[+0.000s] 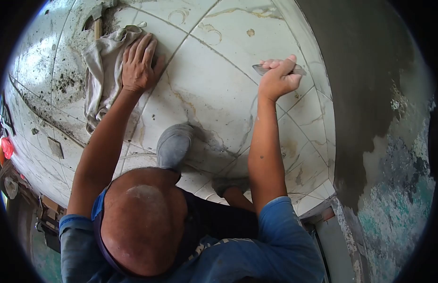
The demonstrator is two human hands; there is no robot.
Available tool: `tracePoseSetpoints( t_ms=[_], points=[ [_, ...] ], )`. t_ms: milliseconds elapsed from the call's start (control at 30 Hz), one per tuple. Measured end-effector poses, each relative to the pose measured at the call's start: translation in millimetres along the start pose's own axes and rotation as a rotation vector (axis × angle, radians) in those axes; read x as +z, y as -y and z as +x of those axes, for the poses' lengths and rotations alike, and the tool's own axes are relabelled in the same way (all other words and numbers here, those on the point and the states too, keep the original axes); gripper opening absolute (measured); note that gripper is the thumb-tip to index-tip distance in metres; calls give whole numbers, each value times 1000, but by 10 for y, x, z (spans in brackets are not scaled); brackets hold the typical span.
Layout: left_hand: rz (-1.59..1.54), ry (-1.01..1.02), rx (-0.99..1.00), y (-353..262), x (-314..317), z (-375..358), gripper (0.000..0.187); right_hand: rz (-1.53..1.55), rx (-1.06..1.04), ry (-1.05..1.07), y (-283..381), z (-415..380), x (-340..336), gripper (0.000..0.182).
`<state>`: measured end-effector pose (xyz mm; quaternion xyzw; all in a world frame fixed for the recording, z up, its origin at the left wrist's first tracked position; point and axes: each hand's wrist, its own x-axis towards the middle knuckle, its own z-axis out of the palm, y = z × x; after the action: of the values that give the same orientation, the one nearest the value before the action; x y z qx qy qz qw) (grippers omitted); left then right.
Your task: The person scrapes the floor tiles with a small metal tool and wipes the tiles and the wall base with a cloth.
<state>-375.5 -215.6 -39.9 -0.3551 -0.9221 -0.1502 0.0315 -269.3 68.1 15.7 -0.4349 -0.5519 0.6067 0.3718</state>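
1. We press our left hand (pixel 139 63), fingers spread flat, on a grey rag (pixel 102 70) lying on the marble tiles (pixel 214 85).
2. Our right hand (pixel 277 78) is fisted around a scraper (pixel 262 70), blade on the tile.
3. Nearby we see a hammer (pixel 97 21), a grey shoe (pixel 174 144) and the mortared wall (pixel 360 70).

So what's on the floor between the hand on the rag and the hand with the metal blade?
In the head view, only bare marble-patterned tile with grout lines lies between the left hand on the rag and the right hand gripping the blade.
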Motion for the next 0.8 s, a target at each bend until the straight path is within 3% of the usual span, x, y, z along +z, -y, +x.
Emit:
tracePoseSetpoints(
  t_ms=[167,300,400,500,633,700,767,800],
  points=[
    [10,-21,3,8,23,-6,49,-152,-71,142,-249,-57,-1,27],
    [7,15,-11,17,-3,-8,49,12,-1,-42,-123,-47,-126,27],
    [23,-44,6,13,-8,83,48,-148,-76,135,-287,-141,-57,28],
    [16,-13,0,18,-6,47,48,30,-45,4,-100,38,-69,26],
    [23,-47,12,11,-8,93,47,-179,-101,59,-307,-202,-59,32],
    [13,-10,7,-9,-19,14,47,-136,-3,52,-218,-179,-156,33],
    [18,-20,3,16,0,36,47,-99,-112,-28,-109,-68,-43,30],
    [20,-14,11,7,-6,19,47,-301,-179,32,-303,-130,-89,30]
  ],
)
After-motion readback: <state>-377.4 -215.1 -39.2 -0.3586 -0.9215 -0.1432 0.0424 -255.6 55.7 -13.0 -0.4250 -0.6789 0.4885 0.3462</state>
